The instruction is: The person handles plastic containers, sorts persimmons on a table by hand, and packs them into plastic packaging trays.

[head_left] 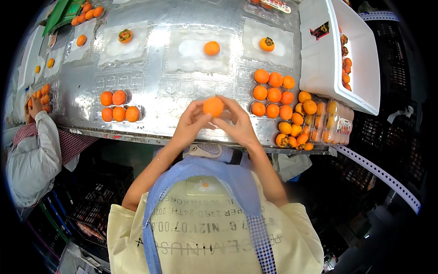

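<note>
An orange persimmon [213, 106] is held up between both my hands, close to the table's near edge. My left hand [192, 120] has its fingers and thumb closed on the fruit's left side. Curled around its right side is my right hand [236, 119], with the thumb under it. Beneath and behind my hands lies a clear plastic tray [175, 93] with round hollows. To the left, another clear tray holds several persimmons [119, 113]. Rows of persimmons [273, 95] fill a tray to my right.
Loose persimmons [296, 119] and closed clear packs [337, 122] crowd the right corner beside a white foam box [335, 98]. Single persimmons [211, 48] lie on padded trays farther back. At the left, a co-worker's sleeve [45, 141] reaches over the table edge.
</note>
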